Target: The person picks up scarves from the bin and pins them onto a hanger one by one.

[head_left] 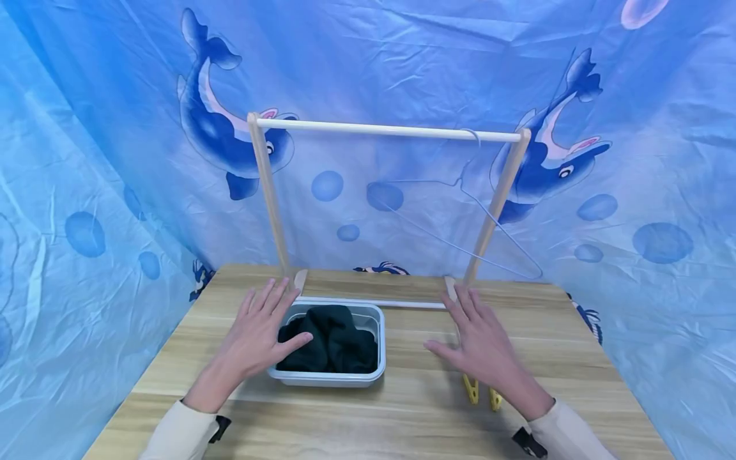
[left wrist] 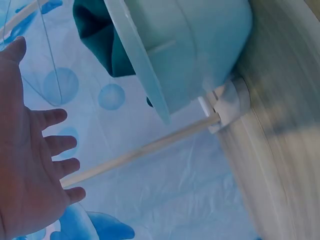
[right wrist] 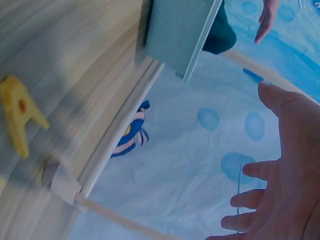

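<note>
I see my left hand [head_left: 261, 333] and right hand [head_left: 482, 338] spread and empty, so with the dark cloth [head_left: 329, 338] bunched inside the tub [head_left: 328, 381], best pinch two corners, lifting evenly.

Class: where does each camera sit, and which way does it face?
Head: head-worn, facing forward and down at tub and rack; left hand, right hand, sleeves show.
Left wrist: on that wrist, facing the tub; left hand shows.
Right wrist: on that wrist, facing tub and clip; both hands show.
Wrist views share tub, cloth.
</note>
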`<state>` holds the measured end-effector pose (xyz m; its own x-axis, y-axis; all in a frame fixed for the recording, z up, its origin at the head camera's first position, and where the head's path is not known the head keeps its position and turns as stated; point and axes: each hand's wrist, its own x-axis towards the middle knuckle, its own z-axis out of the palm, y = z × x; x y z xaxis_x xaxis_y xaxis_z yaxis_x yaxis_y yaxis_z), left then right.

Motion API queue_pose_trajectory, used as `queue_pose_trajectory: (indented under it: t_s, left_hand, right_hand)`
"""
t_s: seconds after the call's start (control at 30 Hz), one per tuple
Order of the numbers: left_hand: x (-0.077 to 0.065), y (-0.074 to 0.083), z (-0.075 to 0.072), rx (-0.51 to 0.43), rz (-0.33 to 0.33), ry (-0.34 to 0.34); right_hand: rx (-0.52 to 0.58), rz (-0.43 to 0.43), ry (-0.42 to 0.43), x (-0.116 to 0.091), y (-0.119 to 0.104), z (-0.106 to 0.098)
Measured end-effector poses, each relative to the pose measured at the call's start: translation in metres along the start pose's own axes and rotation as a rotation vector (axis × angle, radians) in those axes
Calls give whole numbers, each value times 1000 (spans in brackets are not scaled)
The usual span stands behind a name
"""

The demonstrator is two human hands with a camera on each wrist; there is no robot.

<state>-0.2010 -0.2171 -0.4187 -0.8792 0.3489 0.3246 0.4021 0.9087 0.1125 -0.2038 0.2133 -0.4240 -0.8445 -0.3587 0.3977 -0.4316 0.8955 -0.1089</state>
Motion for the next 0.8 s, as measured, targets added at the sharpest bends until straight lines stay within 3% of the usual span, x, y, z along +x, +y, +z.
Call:
queue_pose_trajectory:
  t_s: [0.2, 0.5, 0.8]
  left_hand:
    - [1, 7, 2, -54, 8, -8]
    - [5, 16, 12, -172, -1, 25]
    - [8, 19, 20, -243, -47, 70]
  right_hand:
    - [85, -6, -18, 10, -19, 8]
    - [199, -89, -9, 18, -42, 28]
    - [257, -72, -52, 19, -59, 46]
